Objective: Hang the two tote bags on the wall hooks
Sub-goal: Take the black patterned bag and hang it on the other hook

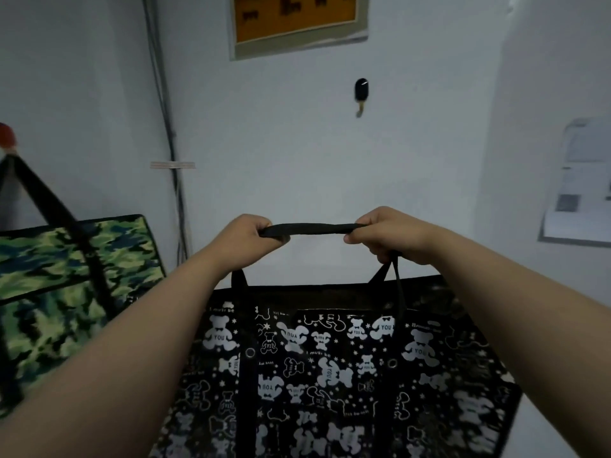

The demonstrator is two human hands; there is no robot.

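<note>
I have both hands up in front of me with the black bear-print tote [330, 365] hanging from them: my left hand [246, 238] and right hand [385, 234] each have their fingers closed tight around the black strap [310, 229], pulling a short span of it flat and taut between them. I judge that span is stretched that way so it can be lifted over the black wall hook [361, 90], which sits well above my hands and slightly to the right on the far wall; the bag is not yet on it. The second strap seems bunched under my right hand, though I cannot tell exactly. To the left, the camouflage tote [76, 279] already hangs by its dark handles from something near the upper left edge; only a reddish shape shows there, so I cannot confirm the hook. The room is dim, with a plain pale wall [281, 153], a framed orange board [297, 21] up top, cables [168, 127] running down the left corner under a strip of tape, and a paper notice [582, 180] on the right wall.
</note>
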